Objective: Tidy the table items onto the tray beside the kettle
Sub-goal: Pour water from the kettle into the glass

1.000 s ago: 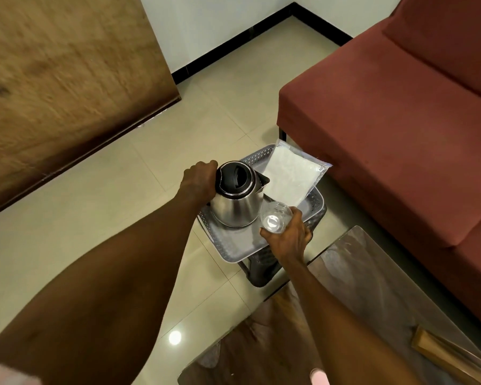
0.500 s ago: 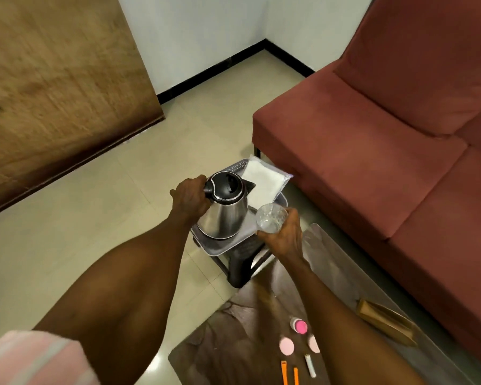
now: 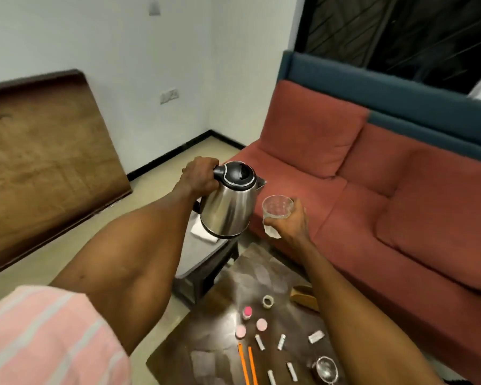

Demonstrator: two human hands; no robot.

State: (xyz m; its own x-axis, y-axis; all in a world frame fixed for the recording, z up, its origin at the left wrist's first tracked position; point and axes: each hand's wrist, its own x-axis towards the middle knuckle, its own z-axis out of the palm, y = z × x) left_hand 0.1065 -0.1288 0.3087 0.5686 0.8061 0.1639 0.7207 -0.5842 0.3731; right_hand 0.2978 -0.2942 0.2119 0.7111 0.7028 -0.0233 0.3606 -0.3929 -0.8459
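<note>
kettle (image 3: 229,202) was gripped by its handle in left hand (image 3: 199,177), held above tray (image 3: 199,254) | glass (image 3: 277,207) was clasped upright in right hand (image 3: 293,222), just beside kettle

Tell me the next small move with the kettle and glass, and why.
Probably tip the kettle a little further toward the glass: the left hand holds it lifted off the tray, spout beside the glass the right hand holds upright.

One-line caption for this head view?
Left hand lifts steel kettle beside clear glass held in right hand.
</note>
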